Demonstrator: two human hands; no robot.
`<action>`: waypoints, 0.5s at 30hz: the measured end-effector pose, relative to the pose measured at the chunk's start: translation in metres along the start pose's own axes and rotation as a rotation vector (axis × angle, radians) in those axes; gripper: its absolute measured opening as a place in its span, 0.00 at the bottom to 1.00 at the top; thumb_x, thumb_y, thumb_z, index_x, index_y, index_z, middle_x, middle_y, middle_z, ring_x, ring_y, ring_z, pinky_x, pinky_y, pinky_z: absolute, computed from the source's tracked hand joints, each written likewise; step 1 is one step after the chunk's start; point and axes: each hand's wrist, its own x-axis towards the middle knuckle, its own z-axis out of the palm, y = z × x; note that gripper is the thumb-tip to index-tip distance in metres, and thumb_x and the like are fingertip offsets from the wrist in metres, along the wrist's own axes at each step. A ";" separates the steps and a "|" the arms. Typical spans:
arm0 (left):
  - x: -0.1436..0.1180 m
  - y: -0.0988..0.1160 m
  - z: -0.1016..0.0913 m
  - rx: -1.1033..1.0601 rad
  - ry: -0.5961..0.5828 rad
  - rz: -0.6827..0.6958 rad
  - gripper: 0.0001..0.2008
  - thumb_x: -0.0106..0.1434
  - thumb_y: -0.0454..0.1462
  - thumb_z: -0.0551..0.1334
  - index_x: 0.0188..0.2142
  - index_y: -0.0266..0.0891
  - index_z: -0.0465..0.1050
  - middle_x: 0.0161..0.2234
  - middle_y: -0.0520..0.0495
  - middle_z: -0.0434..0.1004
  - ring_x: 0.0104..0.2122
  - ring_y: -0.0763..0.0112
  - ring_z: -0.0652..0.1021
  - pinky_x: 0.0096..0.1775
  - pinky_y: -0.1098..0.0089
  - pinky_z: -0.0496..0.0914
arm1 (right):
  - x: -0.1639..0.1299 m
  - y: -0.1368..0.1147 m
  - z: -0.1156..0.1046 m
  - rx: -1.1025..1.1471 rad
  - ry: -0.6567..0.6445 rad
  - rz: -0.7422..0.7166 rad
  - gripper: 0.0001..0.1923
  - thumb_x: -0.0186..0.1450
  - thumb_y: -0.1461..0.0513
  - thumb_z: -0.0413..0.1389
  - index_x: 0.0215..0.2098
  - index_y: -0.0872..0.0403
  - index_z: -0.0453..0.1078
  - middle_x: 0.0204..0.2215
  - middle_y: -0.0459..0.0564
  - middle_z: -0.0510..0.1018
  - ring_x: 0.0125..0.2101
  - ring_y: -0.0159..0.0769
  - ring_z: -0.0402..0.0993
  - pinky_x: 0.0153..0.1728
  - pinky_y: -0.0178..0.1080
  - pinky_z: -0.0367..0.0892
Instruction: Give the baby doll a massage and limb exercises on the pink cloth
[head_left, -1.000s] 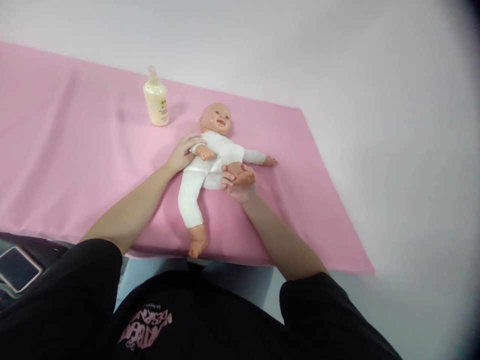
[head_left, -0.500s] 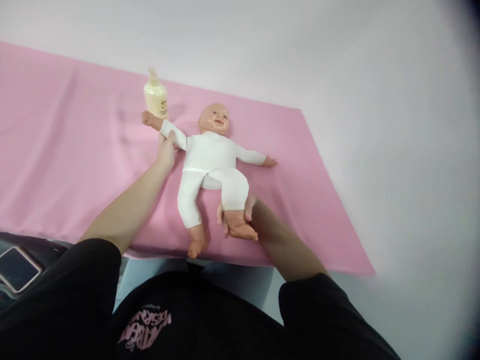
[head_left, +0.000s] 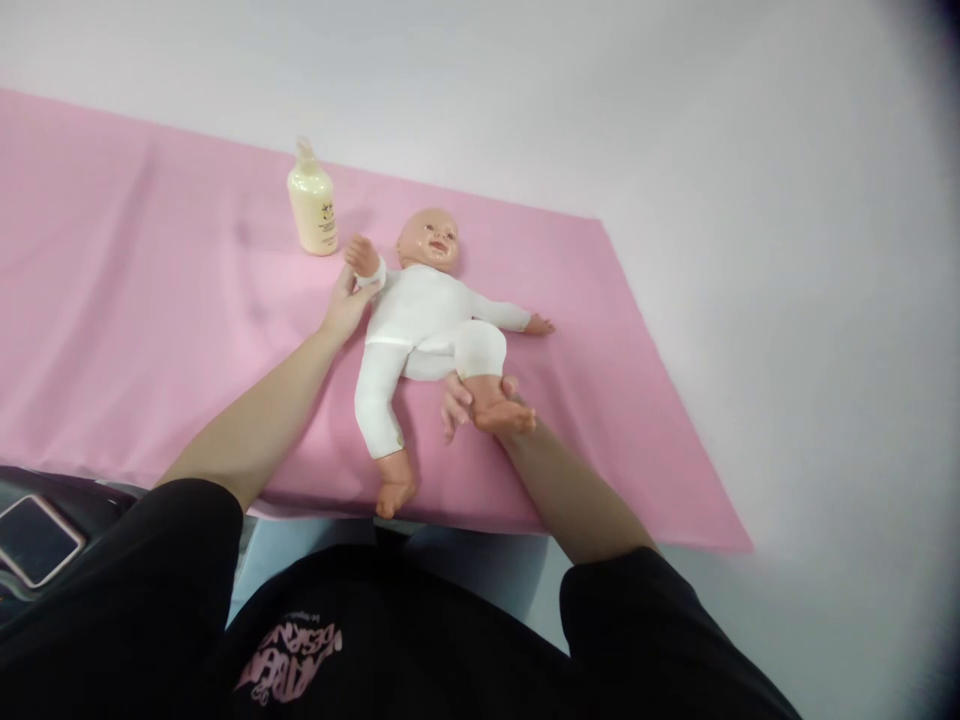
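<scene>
Doll [head_left: 427,325] is lying face-up on the pink cloth [head_left: 150,330], head pointing away from you, while your left hand [head_left: 343,308] is gripping its raised arm and your right hand [head_left: 469,408] is cupping its bent leg.

Black short-sleeved shirt [head_left: 315,620] with pink chest lettering [head_left: 291,655]
</scene>
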 end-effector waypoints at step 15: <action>-0.007 0.011 -0.001 0.429 -0.362 0.277 0.21 0.68 0.52 0.70 0.54 0.48 0.88 0.66 0.38 0.79 0.69 0.42 0.74 0.77 0.42 0.61 | 0.016 -0.023 0.032 -0.056 0.704 -0.408 0.30 0.73 0.35 0.60 0.29 0.48 0.63 0.26 0.42 0.76 0.31 0.36 0.78 0.45 0.43 0.85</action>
